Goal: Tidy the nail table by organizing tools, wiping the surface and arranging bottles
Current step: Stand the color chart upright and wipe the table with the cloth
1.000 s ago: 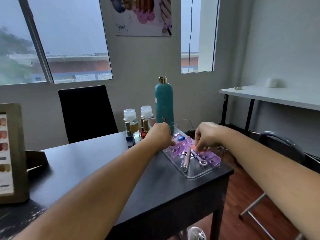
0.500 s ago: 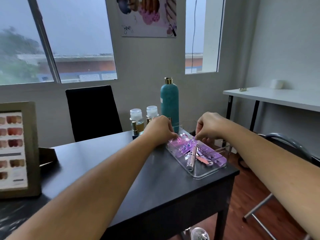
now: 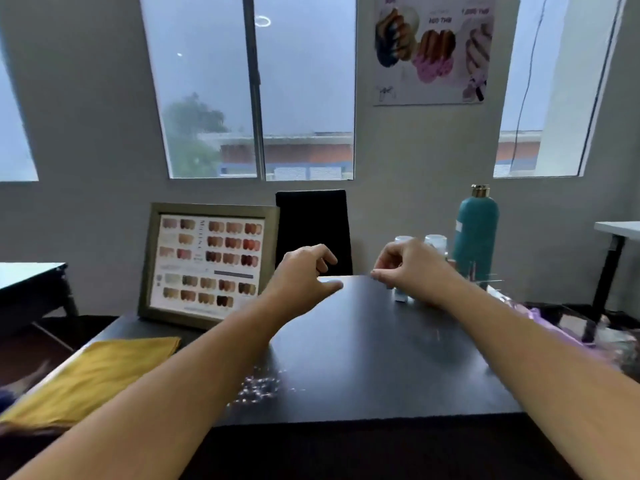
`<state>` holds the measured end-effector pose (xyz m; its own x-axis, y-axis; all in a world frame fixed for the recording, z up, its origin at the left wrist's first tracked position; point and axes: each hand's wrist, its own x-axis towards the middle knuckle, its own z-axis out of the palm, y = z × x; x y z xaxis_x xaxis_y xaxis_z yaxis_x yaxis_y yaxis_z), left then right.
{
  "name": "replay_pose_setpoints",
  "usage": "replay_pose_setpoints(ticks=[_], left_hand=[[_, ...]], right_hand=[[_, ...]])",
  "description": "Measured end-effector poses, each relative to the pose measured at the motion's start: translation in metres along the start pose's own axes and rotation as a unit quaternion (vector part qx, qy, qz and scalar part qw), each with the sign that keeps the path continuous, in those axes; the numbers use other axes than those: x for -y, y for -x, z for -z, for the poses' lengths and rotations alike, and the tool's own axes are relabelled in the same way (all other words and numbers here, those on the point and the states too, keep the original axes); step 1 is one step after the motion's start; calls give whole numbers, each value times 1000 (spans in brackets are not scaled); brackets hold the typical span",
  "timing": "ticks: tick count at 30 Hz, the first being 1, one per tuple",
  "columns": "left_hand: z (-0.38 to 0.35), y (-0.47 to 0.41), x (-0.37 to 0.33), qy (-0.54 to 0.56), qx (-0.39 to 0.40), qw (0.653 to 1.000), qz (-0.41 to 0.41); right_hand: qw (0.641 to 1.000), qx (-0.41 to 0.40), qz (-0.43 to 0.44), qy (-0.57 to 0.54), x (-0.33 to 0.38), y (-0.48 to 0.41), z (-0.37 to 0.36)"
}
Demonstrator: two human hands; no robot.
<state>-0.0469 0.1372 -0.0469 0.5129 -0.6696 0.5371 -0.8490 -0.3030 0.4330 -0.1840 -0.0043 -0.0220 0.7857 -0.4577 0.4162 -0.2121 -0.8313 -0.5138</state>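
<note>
Nail table: black top, seen from the near edge, with both forearms reaching over it.

Left hand: held above the far middle of the table, fingers loosely curled, thumb out, nothing in it.

Right hand: held above the far right part, fingers curled in with thumb and forefinger tips close together. Whether they pinch anything cannot be told.

Items on the table:
- Yellow cloth, lying flat at the near left corner.
- Framed colour chart, standing tilted back at the far left.
- Scatter of small shiny bits, near the front edge, beside the left forearm.
- Small pale bottle, standing just under the right hand; contact cannot be told.
- 2 white-capped bottles, behind the right hand, partly hidden.
- Teal bottle with a gold cap, upright at the far right.
- Clear tray with purple contents, at the right edge, blurred.

Beyond the table: black chair at the far side, nail poster on the wall.
</note>
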Motion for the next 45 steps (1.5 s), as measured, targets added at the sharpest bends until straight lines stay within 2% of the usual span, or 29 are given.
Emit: replay_pose_setpoints(ticks=[5,9,11,15,20,23,28,37,45], left_hand=[[60,52,83,-1,-62,994,88],[94,77,142,-5,-154,973,174],[105,83,172,-14,-171,963,206],[115,78,226,-2,-155,946,286],[120,52,273,113,-91,919,366],[115,42,285,171,-66,912,367],[108,35,292,208,-95,907,353],[105,40,296,157,-140,917,340],[106,55,295,82,-160,918,355]], right_hand=[[997,16,39,-58,48,-17,-79],[991,29,4,-129,72,-29,-133],[987,16,-19,-160,78,-33,-154],[976,-3,-57,-211,76,-39,-180],[949,34,-78,-304,70,-40,-198],[947,36,-70,-313,66,-40,-202],[948,32,-51,-312,64,-41,-204],[966,14,-45,-255,54,-60,-202],[956,73,-57,-279,47,-93,-203]])
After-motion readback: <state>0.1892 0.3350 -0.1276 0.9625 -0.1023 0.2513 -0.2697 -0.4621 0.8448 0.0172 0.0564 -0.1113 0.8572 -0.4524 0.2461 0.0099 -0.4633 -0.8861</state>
